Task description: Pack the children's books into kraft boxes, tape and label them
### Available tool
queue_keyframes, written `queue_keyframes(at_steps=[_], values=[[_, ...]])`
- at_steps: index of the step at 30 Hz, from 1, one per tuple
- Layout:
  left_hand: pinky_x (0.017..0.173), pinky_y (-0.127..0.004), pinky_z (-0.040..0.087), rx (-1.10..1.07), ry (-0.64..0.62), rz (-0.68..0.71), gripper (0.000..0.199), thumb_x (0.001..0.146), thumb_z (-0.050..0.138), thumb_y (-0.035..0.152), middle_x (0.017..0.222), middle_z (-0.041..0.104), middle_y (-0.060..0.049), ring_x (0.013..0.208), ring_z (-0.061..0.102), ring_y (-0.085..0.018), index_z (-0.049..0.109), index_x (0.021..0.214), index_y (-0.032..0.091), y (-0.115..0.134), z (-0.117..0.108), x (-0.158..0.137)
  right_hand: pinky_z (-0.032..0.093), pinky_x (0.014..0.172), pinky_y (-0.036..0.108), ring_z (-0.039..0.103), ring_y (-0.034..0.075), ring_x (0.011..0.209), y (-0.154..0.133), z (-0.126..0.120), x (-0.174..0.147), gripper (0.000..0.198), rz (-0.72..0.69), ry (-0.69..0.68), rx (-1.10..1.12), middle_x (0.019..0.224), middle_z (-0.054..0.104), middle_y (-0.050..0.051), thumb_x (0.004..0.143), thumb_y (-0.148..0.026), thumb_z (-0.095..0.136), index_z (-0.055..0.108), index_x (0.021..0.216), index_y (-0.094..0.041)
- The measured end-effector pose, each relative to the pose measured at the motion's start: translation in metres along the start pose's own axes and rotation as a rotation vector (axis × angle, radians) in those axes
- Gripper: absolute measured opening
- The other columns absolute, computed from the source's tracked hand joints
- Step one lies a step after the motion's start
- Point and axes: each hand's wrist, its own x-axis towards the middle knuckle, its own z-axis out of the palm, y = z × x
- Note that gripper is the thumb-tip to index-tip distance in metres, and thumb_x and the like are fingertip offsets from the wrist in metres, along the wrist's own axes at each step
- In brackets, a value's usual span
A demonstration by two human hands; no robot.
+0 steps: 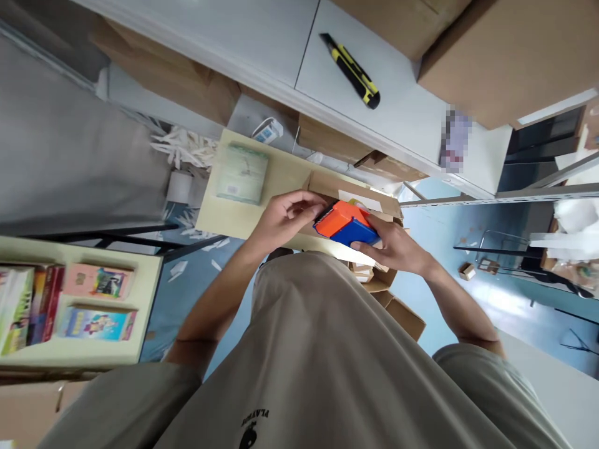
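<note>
An orange and blue packing tape dispenser [345, 219] with a dark serrated edge is in front of my body, over the pale yellow tabletop [210, 206]. My right hand [395, 242] grips its right end, thumb along the blue side. At the serrated edge, the thumb and fingers of my left hand [285, 218] are pinched together; whatever lies between them is too small to make out. Behind and partly beneath the dispenser is a cardboard box [321, 183] with a white label. A green-covered book [242, 173] lies on the tabletop to the left.
On the white shelf above lies a yellow and black utility knife [350, 72], near large cardboard boxes [505, 59]. A yellow table [145, 312] with books stands at left. An open carton [405, 315] sits below right. White scraps [187, 146] are heaped beyond the tabletop.
</note>
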Motion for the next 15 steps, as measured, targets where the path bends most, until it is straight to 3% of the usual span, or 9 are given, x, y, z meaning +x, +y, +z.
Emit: queue_keyframes(at_steps=[4, 8, 15], values=[[0.087, -0.034, 0.064, -0.053, 0.026, -0.014, 0.041, 0.094, 0.09, 0.06, 0.1, 0.084, -0.007, 0.096, 0.077, -0.023, 0.083, 0.099, 0.019, -0.017, -0.004, 0.0, 0.052, 0.07, 0.037, 0.066, 0.023, 0.071, -0.017, -0.006, 0.011, 0.055, 0.067, -0.079, -0.037, 0.091, 0.077, 0.005, 0.11, -0.074, 0.069, 0.072, 0.128, -0.022], [0.077, -0.031, 0.06, -0.146, 0.038, -0.093, 0.037, 0.094, 0.089, 0.056, 0.086, 0.076, -0.004, 0.082, 0.07, -0.018, 0.081, 0.097, 0.02, -0.033, -0.005, -0.008, 0.047, 0.069, 0.035, 0.066, 0.023, 0.071, -0.032, -0.008, 0.021, 0.062, 0.164, -0.129, -0.043, 0.085, 0.074, 0.004, 0.108, -0.083, 0.065, 0.073, 0.116, -0.023], [0.069, -0.031, 0.054, -0.222, 0.166, -0.158, 0.053, 0.093, 0.088, 0.073, 0.078, 0.071, -0.002, 0.072, 0.064, -0.017, 0.076, 0.094, 0.021, -0.064, 0.01, -0.013, 0.044, 0.068, 0.034, 0.069, 0.023, 0.072, -0.052, -0.02, 0.038, 0.071, 0.33, -0.265, -0.137, 0.08, 0.075, 0.005, 0.104, -0.094, 0.062, 0.071, 0.094, -0.024]])
